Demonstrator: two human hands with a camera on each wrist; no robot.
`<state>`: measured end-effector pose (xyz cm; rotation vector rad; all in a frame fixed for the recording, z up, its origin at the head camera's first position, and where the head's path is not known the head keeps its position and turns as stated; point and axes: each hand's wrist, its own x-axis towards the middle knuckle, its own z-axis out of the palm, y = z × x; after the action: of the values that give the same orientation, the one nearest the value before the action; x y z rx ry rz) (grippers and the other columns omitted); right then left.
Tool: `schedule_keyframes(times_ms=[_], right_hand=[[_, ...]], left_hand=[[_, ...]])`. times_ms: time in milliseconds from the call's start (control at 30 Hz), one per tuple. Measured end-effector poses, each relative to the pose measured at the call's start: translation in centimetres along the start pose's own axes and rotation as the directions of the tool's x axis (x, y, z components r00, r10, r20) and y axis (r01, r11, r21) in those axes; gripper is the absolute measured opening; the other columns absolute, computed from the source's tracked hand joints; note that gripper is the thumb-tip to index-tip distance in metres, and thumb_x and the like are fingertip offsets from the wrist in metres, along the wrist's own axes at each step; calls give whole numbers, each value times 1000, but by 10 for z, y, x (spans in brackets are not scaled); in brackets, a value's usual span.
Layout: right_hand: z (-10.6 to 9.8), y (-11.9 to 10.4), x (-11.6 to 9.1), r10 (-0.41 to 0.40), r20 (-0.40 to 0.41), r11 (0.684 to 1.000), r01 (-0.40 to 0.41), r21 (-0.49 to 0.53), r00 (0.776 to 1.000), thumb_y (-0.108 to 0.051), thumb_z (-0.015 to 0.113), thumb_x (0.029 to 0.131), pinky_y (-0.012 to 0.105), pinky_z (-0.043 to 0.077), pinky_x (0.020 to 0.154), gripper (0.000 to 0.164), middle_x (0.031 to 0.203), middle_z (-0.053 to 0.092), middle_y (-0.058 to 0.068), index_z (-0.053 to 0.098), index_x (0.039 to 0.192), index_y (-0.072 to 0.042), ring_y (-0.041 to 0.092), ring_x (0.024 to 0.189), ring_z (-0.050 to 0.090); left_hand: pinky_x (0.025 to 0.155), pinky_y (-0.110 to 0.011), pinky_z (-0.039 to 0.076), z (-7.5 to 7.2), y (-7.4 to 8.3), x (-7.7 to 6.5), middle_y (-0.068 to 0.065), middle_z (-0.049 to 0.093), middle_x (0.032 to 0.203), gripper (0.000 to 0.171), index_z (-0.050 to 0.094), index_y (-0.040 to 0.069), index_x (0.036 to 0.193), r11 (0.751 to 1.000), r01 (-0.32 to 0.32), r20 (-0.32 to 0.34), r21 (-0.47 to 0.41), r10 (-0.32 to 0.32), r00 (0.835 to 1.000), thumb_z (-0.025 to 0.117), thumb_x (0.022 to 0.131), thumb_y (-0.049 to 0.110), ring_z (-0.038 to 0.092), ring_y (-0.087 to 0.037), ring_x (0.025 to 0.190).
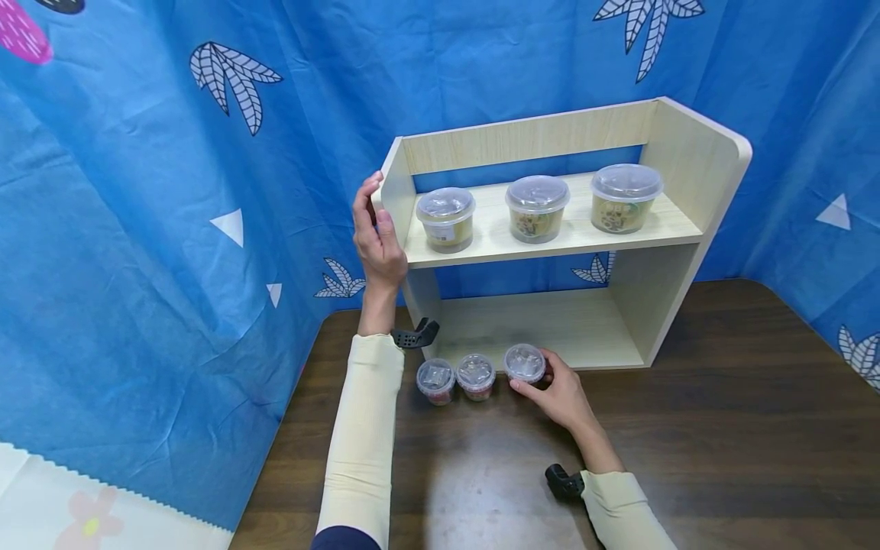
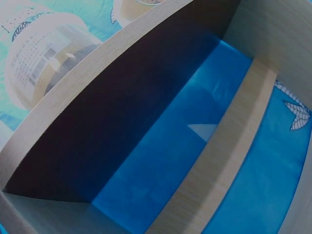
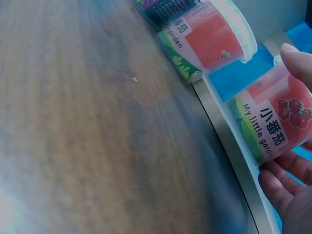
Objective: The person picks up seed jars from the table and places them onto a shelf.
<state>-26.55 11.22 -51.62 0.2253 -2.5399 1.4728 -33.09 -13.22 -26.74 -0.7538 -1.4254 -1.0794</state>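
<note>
My right hand (image 1: 565, 395) holds a small clear-lidded plastic cup (image 1: 525, 362) between thumb and fingers, at the front edge of the lower shelf. In the right wrist view this cup (image 3: 273, 114) has a red and green label with cherry tomatoes and "My little garden". To its left, two similar lidded cups, the nearer one (image 1: 476, 376) and the farther one (image 1: 436, 380), stand side by side on the table. My left hand (image 1: 380, 248) grips the left side panel of the pale wooden shelf (image 1: 536, 256); the left wrist view does not show the hand.
Three larger lidded tubs, the left (image 1: 445, 220), middle (image 1: 537, 208) and right one (image 1: 624, 198), stand on the upper shelf. A dark wooden table (image 1: 742, 428) carries the shelf. A blue patterned curtain (image 1: 481, 69) hangs behind and at the sides.
</note>
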Motion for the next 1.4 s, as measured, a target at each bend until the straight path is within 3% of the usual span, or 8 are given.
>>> schedule_keyframes(times_ms=[367,600,900,1133,1400], right_hand=[[-8,2,4,72,-51,997,-72,-4,996,-37,84,78,50,50,92,81,127,58,23,47,138,2,36,108,61],[-17,5,5,108,-55,994,-109,-2,993,-42,82,79,51,48,95,85,130,56,25,44,141,2,38,112,59],[-27,11,7,125,-76,992,-127,-22,989,-40,81,80,51,48,93,85,128,56,25,42,141,3,38,109,59],[-34,11,10,128,-81,991,-131,-22,988,-38,80,82,52,48,93,83,128,55,27,41,142,4,39,111,58],[-38,16,12,144,-94,989,-145,-9,985,-38,79,82,52,49,94,84,128,54,27,39,142,6,40,112,58]], left_hand=[[93,-55,49,-1,-1,0,-39,47,128,33,40,-20,122,1000,-12,5,3,12,1000,36,90,-12,52,-46,115],[97,-48,48,0,-1,0,-39,47,127,33,40,-19,121,1000,-12,0,4,12,1000,35,89,-12,52,-47,116],[96,-47,49,0,-2,0,-38,47,128,33,40,-19,122,1000,-15,0,6,15,1000,35,90,-12,52,-47,116],[91,-58,48,-1,-3,0,-38,48,129,33,40,-20,122,1000,-24,1,-6,24,1000,35,91,-11,52,-50,114],[94,-52,48,-1,-3,0,-38,48,128,33,40,-21,122,1000,-23,-3,4,23,1000,35,91,-11,51,-50,115]])
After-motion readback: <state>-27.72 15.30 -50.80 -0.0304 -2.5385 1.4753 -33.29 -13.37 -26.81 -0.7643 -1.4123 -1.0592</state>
